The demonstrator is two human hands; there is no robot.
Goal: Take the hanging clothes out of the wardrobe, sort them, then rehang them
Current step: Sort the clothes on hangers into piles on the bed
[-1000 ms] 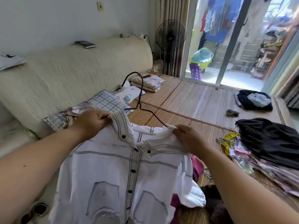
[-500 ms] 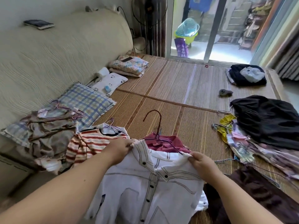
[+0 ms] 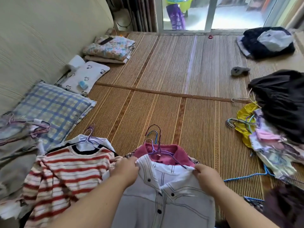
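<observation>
A white button shirt (image 3: 166, 195) with dark stitching lies low over a pink collared garment (image 3: 164, 153) on the woven mat. My left hand (image 3: 126, 168) grips the shirt's left shoulder and my right hand (image 3: 205, 174) grips its right shoulder. Wire hanger hooks (image 3: 154, 137) stick up just beyond the collars; which one belongs to the white shirt I cannot tell. To the left lies a red-striped top (image 3: 65, 175) on its own hanger.
A brownish garment pile (image 3: 14, 155) and plaid pillow (image 3: 49, 109) sit at left. At right lies a mixed clothes pile with hangers (image 3: 266, 139) under a black garment (image 3: 283, 102). Folded bedding (image 3: 110, 48) and a sofa back (image 3: 41, 38) are far left; glass door ahead.
Both hands have lowered the white shirt from chest height down onto the pink garment on the mat, and my view has tilted downward.
</observation>
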